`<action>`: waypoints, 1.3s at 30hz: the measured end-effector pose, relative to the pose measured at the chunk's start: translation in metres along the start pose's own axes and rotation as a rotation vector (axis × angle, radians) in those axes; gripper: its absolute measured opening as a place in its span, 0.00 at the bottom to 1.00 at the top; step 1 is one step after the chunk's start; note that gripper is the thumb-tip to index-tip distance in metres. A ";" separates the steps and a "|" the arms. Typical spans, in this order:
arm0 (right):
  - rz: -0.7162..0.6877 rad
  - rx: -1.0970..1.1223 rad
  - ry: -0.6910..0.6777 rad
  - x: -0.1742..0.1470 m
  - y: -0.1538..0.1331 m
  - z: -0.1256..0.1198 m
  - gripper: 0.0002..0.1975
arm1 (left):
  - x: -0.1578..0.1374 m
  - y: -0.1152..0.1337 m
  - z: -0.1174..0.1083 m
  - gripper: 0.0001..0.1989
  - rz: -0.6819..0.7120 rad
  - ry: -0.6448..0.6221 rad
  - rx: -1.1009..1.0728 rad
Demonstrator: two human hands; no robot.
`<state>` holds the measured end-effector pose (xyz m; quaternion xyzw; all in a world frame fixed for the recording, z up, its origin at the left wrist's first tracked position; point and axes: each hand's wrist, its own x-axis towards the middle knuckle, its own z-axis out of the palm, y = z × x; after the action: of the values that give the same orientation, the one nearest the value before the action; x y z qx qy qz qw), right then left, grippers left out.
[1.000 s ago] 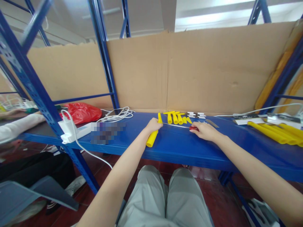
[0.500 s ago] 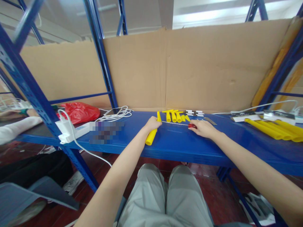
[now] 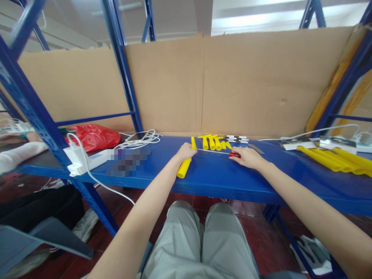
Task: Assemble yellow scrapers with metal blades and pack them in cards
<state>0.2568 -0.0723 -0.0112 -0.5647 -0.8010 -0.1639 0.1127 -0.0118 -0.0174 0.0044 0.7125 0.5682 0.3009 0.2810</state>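
Observation:
My left hand (image 3: pixel 186 151) is closed around a yellow tube (image 3: pixel 183 169), which slants on the blue shelf with its open end toward me. My right hand (image 3: pixel 246 157) grips the red handle of a screwdriver (image 3: pixel 215 151). Its long thin metal shaft points left and its far end meets the yellow tube beside my left fingers; whether it enters the tube I cannot tell. Just behind the shaft lie several short yellow tube pieces (image 3: pixel 212 145) and small yellow scraps (image 3: pixel 226 145). Black-and-white markers (image 3: pixel 237 139) and a metal ruler (image 3: pixel 256 149) are near my right hand.
Several long yellow tubes (image 3: pixel 322 159) lie at the right of the blue shelf (image 3: pixel 221 174). To the left are a white power strip (image 3: pixel 87 161), coiled white cable (image 3: pixel 142 140) and a red plastic bag (image 3: pixel 94 136). Cardboard (image 3: pixel 247 85) stands behind. Another person's sleeve (image 3: pixel 21 155) shows far left.
The whole view has shifted slightly. Both hands keep their holds on the yellow tube and the screwdriver, with hardly any movement between them.

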 end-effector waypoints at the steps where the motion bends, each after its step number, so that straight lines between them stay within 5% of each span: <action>1: -0.013 0.003 0.006 0.000 0.000 0.000 0.11 | 0.000 0.000 0.000 0.08 0.001 0.000 0.004; 39: 0.058 0.010 -0.045 0.000 -0.007 0.000 0.12 | -0.003 0.004 -0.001 0.06 -0.020 0.003 0.032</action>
<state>0.2501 -0.0741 -0.0124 -0.5907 -0.7874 -0.1438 0.1019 -0.0103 -0.0208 0.0075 0.7108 0.5804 0.2899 0.2718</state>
